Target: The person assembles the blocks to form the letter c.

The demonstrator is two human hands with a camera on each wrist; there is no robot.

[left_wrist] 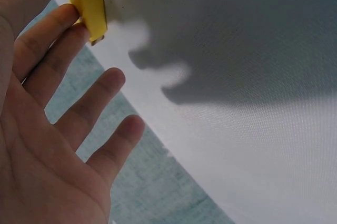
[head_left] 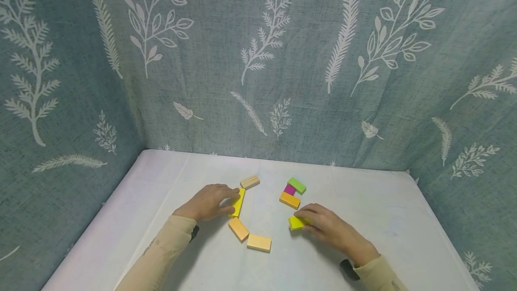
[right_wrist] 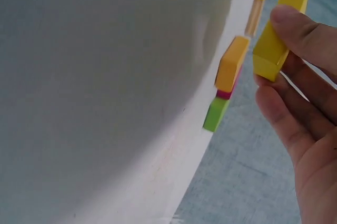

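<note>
On the left of the layout, my left hand (head_left: pixel 212 202) holds a yellow block (head_left: pixel 240 203) between thumb and fingertips. The left wrist view shows that yellow block (left_wrist: pixel 90 3) at the top edge, with the ring and little fingers spread away from it. A second yellow block (right_wrist: pixel 278 34) is pinched between the thumb and fingers of my right hand (head_left: pixel 328 226). In the head view, part of this block (head_left: pixel 296 222) is covered by the fingers. An orange block (head_left: pixel 289 200) lies just beyond the right hand, beside a magenta block (head_left: pixel 289 189) and a green block (head_left: pixel 297 185).
A ribbed wooden block (head_left: pixel 250 182) lies beyond the left hand's block. Nearer are two light orange blocks (head_left: pixel 238 229), corner to corner in a curve. Everything lies on a white cloth-covered table (head_left: pixel 387 219), with leaf-patterned curtains (head_left: pixel 226 57) behind and at both sides.
</note>
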